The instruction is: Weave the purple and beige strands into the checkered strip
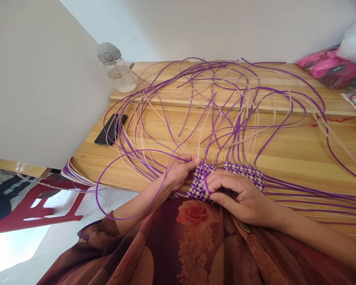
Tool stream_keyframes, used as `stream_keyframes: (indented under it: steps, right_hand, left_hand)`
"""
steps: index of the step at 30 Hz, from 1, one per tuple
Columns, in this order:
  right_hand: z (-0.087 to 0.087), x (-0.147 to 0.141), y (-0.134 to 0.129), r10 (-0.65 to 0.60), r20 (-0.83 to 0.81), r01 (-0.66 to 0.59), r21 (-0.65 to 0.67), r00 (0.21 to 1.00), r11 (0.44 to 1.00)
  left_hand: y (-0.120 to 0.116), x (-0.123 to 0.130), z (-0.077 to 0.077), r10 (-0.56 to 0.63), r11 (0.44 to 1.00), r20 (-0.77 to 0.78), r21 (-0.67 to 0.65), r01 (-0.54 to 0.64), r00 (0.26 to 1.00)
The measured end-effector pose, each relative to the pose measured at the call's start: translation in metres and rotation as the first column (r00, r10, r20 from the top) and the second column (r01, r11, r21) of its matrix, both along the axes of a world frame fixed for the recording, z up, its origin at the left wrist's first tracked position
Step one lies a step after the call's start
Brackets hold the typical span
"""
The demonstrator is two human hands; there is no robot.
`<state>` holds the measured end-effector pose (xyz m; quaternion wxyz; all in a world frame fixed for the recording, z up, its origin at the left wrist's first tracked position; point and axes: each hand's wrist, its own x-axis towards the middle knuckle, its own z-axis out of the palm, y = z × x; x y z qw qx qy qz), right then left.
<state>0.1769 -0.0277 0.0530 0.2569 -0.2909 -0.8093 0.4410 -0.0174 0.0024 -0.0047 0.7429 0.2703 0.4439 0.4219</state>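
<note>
A purple and cream woven panel (255, 175) lies at the table's near edge, with long loose strips running out from it on several sides. My left hand (182, 170) is closed at the panel's upper left, thumb and fingers pinching its edge where strips come out. Over the weave, my right hand (237, 194) has thumb and forefinger closed on a purple strip (205, 180) that crosses the panel's face. Its other fingers curl and cover part of the weave. A long purple strip (97, 190) loops out over my left forearm.
Loose purple and cream strips (240, 118) sprawl across the wooden table (299, 146) toward the wall. A black phone (106, 134) lies at the left under some strips, and a clear bottle (120, 75) stands behind it. Pink material in plastic (329, 67) sits at the far right.
</note>
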Motion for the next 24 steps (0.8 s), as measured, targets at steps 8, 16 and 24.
stream_keyframes:
  steps: [8, 16, 24]
  right_hand:
    - [0.003, -0.01, -0.005, -0.175, 0.063, 0.185, -0.419, 0.983, 0.889]
    - [0.008, -0.016, -0.007, -0.111, 0.143, 0.176, -0.599, 0.983, 0.781]
    - [0.008, -0.002, 0.046, -0.322, 0.152, 0.339, -0.659, 0.934, 0.671]
  left_hand:
    - [-0.006, 0.006, 0.008, -0.028, 1.0, -0.077, -0.009, 0.028, 0.997]
    - [-0.009, 0.013, 0.009, 0.042, 0.998, -0.088, -0.047, -0.046, 0.995]
    - [-0.008, 0.013, -0.002, 0.103, 0.995, 0.038, 0.007, -0.103, 0.994]
